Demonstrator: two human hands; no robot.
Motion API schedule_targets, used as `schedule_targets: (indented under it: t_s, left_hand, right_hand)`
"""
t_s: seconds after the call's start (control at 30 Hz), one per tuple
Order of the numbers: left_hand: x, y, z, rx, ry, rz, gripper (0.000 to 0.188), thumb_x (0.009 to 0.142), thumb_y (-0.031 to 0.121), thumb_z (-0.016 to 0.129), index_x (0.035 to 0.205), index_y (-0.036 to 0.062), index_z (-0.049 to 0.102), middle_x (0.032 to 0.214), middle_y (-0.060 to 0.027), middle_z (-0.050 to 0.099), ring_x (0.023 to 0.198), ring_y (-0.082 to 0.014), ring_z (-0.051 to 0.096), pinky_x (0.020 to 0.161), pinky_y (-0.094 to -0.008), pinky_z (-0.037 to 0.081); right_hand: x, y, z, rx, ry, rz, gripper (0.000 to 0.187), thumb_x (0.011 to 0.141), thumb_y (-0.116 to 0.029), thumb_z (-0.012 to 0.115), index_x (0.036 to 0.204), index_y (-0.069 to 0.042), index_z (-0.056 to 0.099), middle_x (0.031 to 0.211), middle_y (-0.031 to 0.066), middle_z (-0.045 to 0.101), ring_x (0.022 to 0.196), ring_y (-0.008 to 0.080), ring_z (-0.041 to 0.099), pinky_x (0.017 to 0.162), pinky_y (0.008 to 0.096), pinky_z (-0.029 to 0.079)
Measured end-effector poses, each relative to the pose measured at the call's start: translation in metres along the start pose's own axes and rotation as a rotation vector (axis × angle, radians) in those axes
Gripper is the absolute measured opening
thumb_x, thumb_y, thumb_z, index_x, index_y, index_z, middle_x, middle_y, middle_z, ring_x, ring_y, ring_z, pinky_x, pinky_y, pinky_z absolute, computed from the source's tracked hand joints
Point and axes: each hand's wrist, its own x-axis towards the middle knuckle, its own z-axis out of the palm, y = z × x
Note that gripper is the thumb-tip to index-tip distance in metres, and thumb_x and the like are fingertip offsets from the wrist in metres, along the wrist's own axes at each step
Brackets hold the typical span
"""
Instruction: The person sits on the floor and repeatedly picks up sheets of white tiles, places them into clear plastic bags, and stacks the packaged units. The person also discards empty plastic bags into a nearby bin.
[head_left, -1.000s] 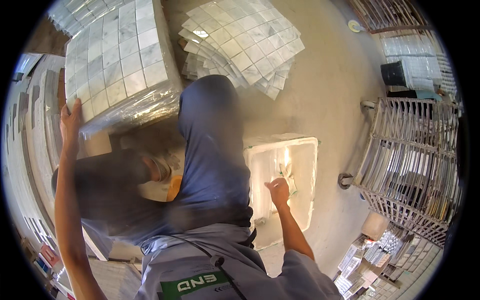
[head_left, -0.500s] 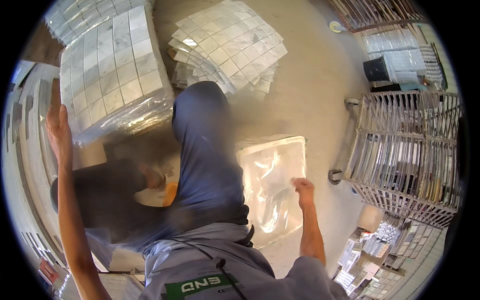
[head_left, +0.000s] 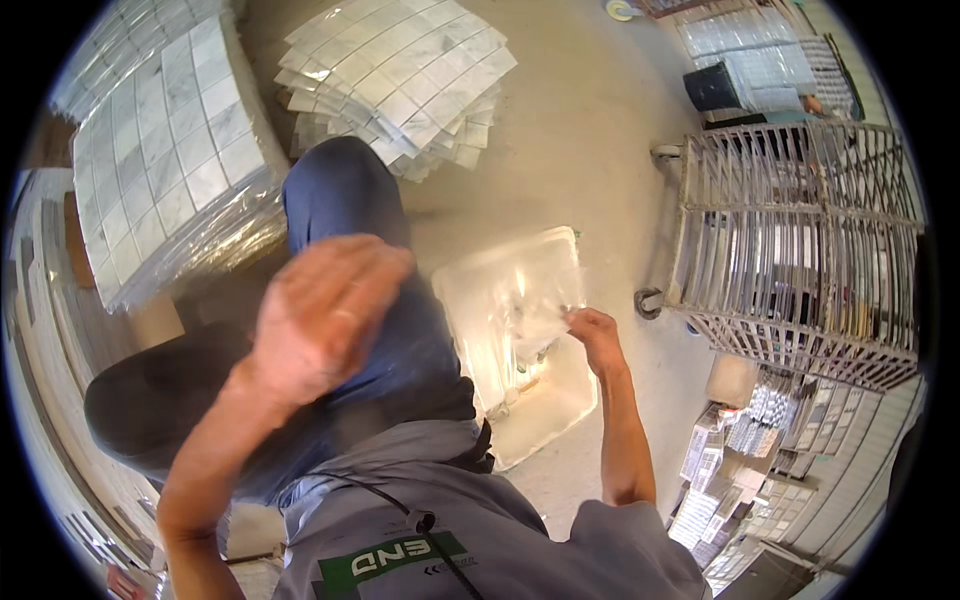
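My right hand (head_left: pixel 596 335) pinches a thin clear plastic sheet (head_left: pixel 540 318), lifted above a white rectangular bin (head_left: pixel 572 405) on the floor to my right. A few small bits show inside the bin, too unclear to name. My left hand (head_left: pixel 325 315) is in front of my bent legs, back upward, blurred by motion. Its fingers look loosely stretched, and nothing shows in them. Ahead, sheets of white-grey marble mosaic tile (head_left: pixel 400 65) lie in an uneven, fanned stack. Left of them stands a taller plastic-wrapped stack of similar tiles (head_left: pixel 165 150).
On the right stands a wheeled slatted rack (head_left: pixel 800 250), with a caster (head_left: pixel 648 303) toward me. Beyond it are wrapped stacks (head_left: pixel 750 60) and a black container (head_left: pixel 712 88). Cartons and tile stacks (head_left: pixel 740 430) fill the lower right. Pale boards (head_left: pixel 45 350) line the left edge.
My left hand has swung right from beside the wrapped stack to above my legs. My right hand has raised the clear plastic, uncovering part of the bin. The whole view has shifted slightly.
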Motion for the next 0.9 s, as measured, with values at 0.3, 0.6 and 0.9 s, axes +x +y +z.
schedule_targets:
  t_s: [0.3, 0.6, 0.9]
  left_hand:
    - [0.044, 0.007, 0.051, -0.57, -0.263, -0.417, 0.079, 0.081, 0.022, 0.076, 0.143, -0.0006, 0.034, 0.137, -0.0224, 0.047, 0.129, -0.0355, 0.045, 0.106, -0.0407, 0.038]
    - [0.062, -0.003, 0.058, -0.983, -0.065, -0.763, 0.088, 0.078, 0.027, 0.079, 0.144, -0.0047, 0.03, 0.141, -0.0258, 0.044, 0.133, -0.0344, 0.041, 0.111, -0.0377, 0.033]
    - [0.056, 0.029, 0.119, -0.582, -0.066, -0.689, 0.035, 0.086, 0.029, 0.062, 0.101, -0.0028, 0.066, 0.091, -0.0247, 0.067, 0.086, -0.0401, 0.065, 0.079, -0.0468, 0.051]
  right_hand:
    - [-0.067, -0.175, 0.048, 0.483, -0.329, -0.587, 0.021, 0.085, -0.014, 0.071, 0.082, -0.005, 0.053, 0.108, 0.0228, 0.066, 0.097, 0.0412, 0.066, 0.081, 0.052, 0.056]
    - [-0.064, -0.189, 0.072, 0.484, -0.302, -0.651, 0.021, 0.084, -0.012, 0.071, 0.084, -0.004, 0.052, 0.106, 0.0222, 0.067, 0.094, 0.0343, 0.067, 0.083, 0.0487, 0.055]
    - [-0.08, -0.142, 0.075, 0.325, 0.007, -0.665, 0.017, 0.085, -0.007, 0.069, 0.086, -0.004, 0.052, 0.095, 0.0145, 0.065, 0.087, 0.0204, 0.062, 0.082, 0.0353, 0.05]
